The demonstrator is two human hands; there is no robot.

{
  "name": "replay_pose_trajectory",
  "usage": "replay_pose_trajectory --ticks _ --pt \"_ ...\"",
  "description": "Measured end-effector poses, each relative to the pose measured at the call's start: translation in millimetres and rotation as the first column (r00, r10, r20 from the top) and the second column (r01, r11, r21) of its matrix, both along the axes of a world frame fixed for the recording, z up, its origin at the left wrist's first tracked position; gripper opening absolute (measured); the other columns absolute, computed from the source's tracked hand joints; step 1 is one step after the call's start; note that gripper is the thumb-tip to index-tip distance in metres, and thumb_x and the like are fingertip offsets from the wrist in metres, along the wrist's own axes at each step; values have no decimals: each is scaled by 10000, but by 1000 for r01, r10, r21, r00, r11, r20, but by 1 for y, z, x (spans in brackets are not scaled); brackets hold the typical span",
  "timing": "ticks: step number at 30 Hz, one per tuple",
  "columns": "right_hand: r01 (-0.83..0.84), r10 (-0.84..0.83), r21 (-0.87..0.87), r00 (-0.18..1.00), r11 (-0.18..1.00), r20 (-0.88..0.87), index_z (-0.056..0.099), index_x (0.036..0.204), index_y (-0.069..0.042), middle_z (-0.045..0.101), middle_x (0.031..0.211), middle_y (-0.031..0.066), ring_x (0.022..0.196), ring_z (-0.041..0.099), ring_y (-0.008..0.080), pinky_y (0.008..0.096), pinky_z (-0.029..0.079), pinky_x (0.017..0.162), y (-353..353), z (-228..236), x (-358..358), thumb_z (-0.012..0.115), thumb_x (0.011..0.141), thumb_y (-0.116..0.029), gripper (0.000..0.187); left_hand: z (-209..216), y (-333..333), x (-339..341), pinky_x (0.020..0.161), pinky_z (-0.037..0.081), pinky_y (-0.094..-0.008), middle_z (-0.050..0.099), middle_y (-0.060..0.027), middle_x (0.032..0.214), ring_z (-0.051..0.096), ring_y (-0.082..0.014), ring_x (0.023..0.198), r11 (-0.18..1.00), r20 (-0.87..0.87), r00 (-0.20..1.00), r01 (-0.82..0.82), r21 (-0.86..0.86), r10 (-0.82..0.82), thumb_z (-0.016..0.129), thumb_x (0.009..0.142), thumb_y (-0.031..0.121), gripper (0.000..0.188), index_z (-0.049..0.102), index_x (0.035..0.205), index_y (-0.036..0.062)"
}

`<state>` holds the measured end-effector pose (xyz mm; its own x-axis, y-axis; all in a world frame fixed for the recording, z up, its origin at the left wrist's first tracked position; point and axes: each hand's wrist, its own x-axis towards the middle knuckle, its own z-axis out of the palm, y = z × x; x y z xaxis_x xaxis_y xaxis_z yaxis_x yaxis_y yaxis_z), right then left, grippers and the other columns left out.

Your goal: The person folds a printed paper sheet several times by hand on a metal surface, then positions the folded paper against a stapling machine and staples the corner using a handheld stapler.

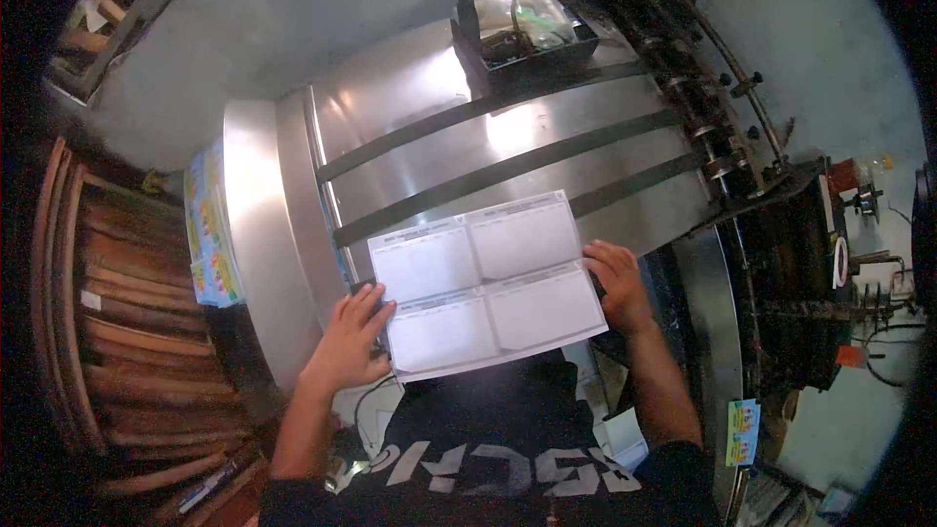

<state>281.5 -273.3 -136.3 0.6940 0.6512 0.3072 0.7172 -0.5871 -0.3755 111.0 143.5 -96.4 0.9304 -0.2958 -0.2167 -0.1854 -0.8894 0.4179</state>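
A white printed sheet (493, 285) is held in front of my body, tilted slightly up to the right. Thin lines split it into boxed panels, each with small dark print along its top. My left hand (353, 337) grips the left edge, with its fingertips near the middle of that side and the thumb by the lower corner. On the opposite edge, my right hand (621, 288) is closed around the paper's side; its thumb is hidden. Whether this is one sheet or a thin stack, I cannot tell.
Beyond the sheet lies a shiny metal feed table (410, 151) crossed by dark straps (508, 161). A dark tray (542, 54) with a clear plastic bag stands on it. Black machine rollers (703, 107) are at right. Wooden shelving (146, 332) stands left, near colourful printed sheets (210, 234).
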Motion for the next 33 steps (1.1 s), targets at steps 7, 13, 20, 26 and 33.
replay_pose_trajectory --ticks 7,13,20,26,33 --pt "-35 36 -25 997 999 61 581 973 -72 599 1085 129 1056 552 336 447 431 885 17 6 9 551 800 -177 205 -2 5 -9 1114 196 -532 293 -180 1498 259 -350 1395 999 34 999 -30 -11 30 647 700 286 749 414 1377 63" --pt "22 -20 -32 998 999 63 620 1013 -106 603 1180 87 1162 533 287 457 368 988 -3 -24 6 559 832 -177 204 -8 6 -12 1128 142 -552 317 -138 1498 254 -330 1403 967 75 986 -127 -223 146 622 732 232 786 283 1419 56" --pt "18 -14 -78 998 997 54 630 1001 -121 613 1179 65 1177 528 281 462 360 1005 -6 -26 9 553 842 -194 192 -26 9 -18 1112 145 -574 385 -96 1466 291 -317 1390 921 84 965 -211 -327 250 650 754 190 675 334 1341 88" --pt "28 -29 -92 1000 995 -12 629 947 -87 611 1126 92 1143 538 291 449 381 983 -16 -36 20 615 786 -176 185 -33 8 -12 1085 246 -511 497 -76 1378 414 -289 1318 901 154 928 -275 -334 340 652 792 151 555 432 1299 89" --pt "26 -26 -4 998 1000 65 609 905 -31 597 1054 128 1091 548 312 427 423 935 0 -23 16 656 722 -132 214 -40 5 -8 1042 321 -491 591 -73 1273 495 -265 1254 895 237 892 -299 -330 385 675 792 147 233 607 1011 109"
